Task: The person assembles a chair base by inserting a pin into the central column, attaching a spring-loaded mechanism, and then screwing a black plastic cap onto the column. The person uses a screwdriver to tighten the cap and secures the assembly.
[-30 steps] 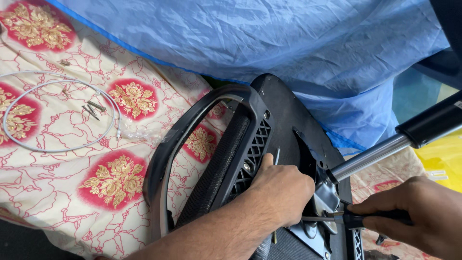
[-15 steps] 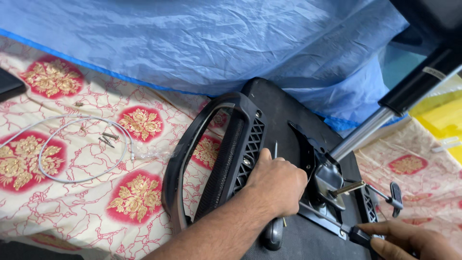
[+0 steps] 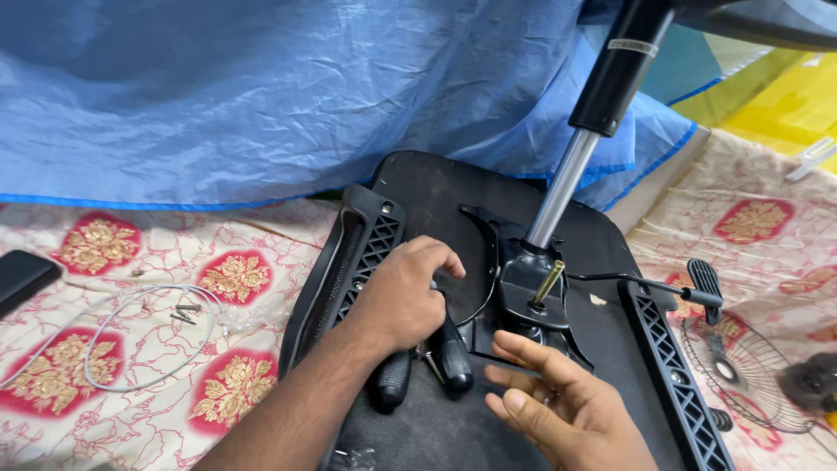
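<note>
A crumpled blue plastic sheet [image 3: 288, 96] with a darker blue edge covers the upper part of the view. Below it lies a cream cloth [image 3: 131, 349] printed with red and gold flower medallions. On the cloth, a thin white cable [image 3: 113, 340] loops around, with a few small dark screws [image 3: 185, 312] beside it. A black flat device [image 3: 22, 279] sits at the left edge. A wire fan guard [image 3: 741, 366] lies at the right.

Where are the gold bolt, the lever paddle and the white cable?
gold bolt [image 3: 547, 281], head view, middle of its shaft.
lever paddle [image 3: 704, 279], head view, centre of the black ribbed paddle.
white cable [image 3: 131, 336], head view, loop on the patterned cloth.
</note>
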